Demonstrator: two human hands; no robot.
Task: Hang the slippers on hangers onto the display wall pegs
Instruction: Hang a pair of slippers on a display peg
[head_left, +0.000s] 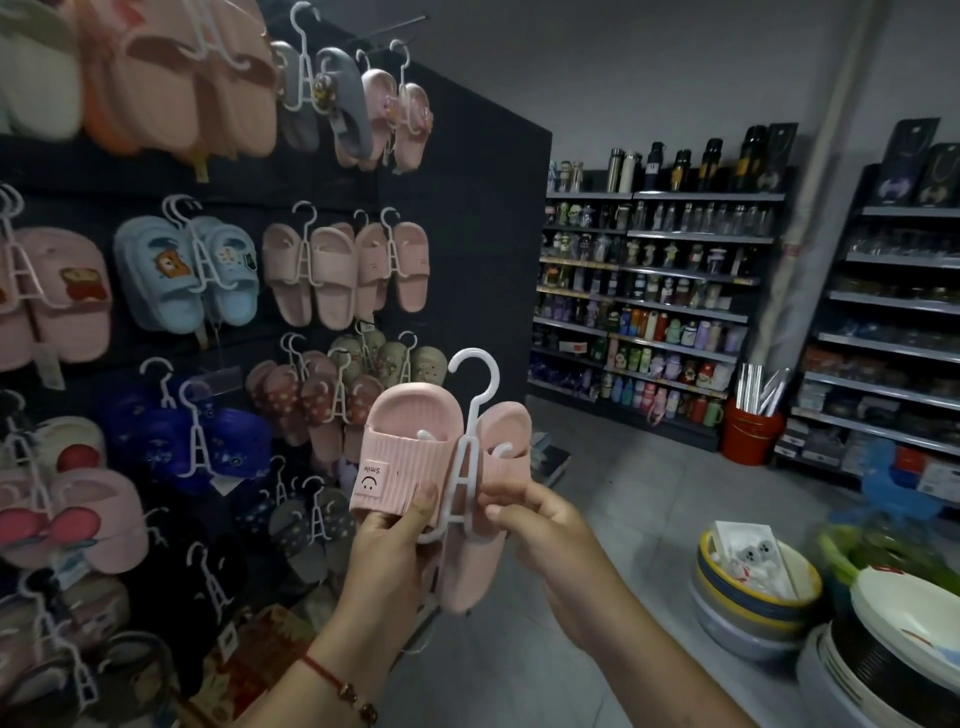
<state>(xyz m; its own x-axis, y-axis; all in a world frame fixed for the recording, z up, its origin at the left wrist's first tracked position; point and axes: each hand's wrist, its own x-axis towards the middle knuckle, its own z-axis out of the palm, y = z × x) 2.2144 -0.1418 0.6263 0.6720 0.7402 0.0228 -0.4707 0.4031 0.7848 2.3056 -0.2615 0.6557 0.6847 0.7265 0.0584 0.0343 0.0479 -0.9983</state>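
- Both hands are up holding a pink slipper pair (402, 457) on a white hanger (470, 415).
- Left hand (389, 540) grips the slipper with the smiley tag.
- Right hand (540, 525) pinches the other slipper beside the hanger.
- Display wall (467, 208) sits just left of the hands, full of hung slippers.

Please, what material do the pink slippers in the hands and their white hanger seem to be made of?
Pink slippers: probably soft moulded foam or rubber, matte, with a ribbed strap and thick rounded edges. White hanger: likely rigid plastic, smooth and slightly glossy, moulded thin in one piece.
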